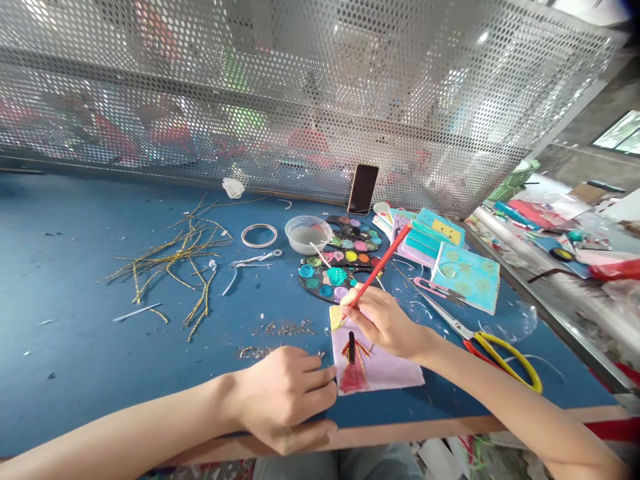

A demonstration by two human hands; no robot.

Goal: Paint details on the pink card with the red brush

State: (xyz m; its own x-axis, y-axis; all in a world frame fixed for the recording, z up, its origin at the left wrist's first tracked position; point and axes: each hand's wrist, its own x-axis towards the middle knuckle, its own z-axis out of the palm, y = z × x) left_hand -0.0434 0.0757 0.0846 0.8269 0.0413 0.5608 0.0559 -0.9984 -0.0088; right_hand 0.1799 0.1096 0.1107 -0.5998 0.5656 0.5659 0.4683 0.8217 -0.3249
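Observation:
My right hand [383, 320] grips a red paintbrush [383, 263] with its tip low at the yellow corner of a small lilac painting [393, 373]. On the painting is a figure with long black hair, reddish-brown arms and a dark pink skirt. My left hand [293, 393] lies on the table at the painting's left edge, fingers loosely bent and apart, holding nothing. Just beyond the painting are paint palettes [311, 283] with many colours. A clear plastic bowl [309, 235] of cloudy liquid stands beside them.
Scissors [475, 337] with red and yellow handles lie at right, near painted cards [470, 273]. A phone [363, 189] leans on a perforated metal screen [300, 100]. Golden stems [175, 253], a tape roll [259, 235] and small scraps [287, 327] are scattered to the left.

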